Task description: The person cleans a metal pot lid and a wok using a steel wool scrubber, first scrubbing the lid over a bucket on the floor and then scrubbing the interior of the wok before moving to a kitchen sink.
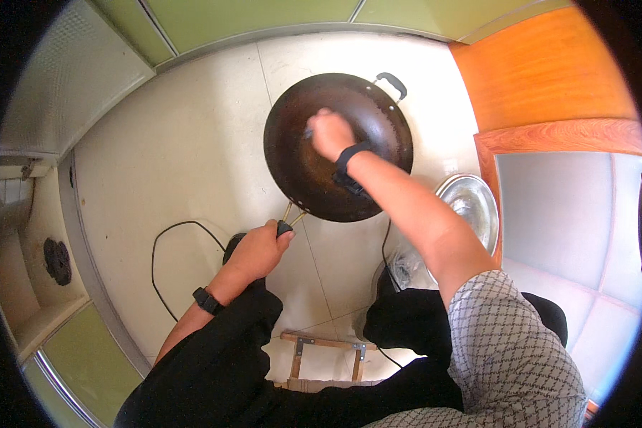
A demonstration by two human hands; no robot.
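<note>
A large dark wok (326, 198) sits on the tiled floor in front of me, with a black loop handle (394, 85) at its far right edge. My left hand (262, 246) is closed around the wok's near handle (284, 228), which joins the rim by two metal rods. Over the wok's inside, my right hand (331, 134) grips a small greyish-blue object (308, 132); blur and the fingers hide what it is. Both wrists wear black bands.
A shiny metal basin (471, 206) stands at the right by a wooden door frame (556, 131), with clear plastic (406, 265) near it. A black cable (158, 235) loops across the floor. Green cabinets (257, 16) line the far side. A wooden stool (326, 341) is below me.
</note>
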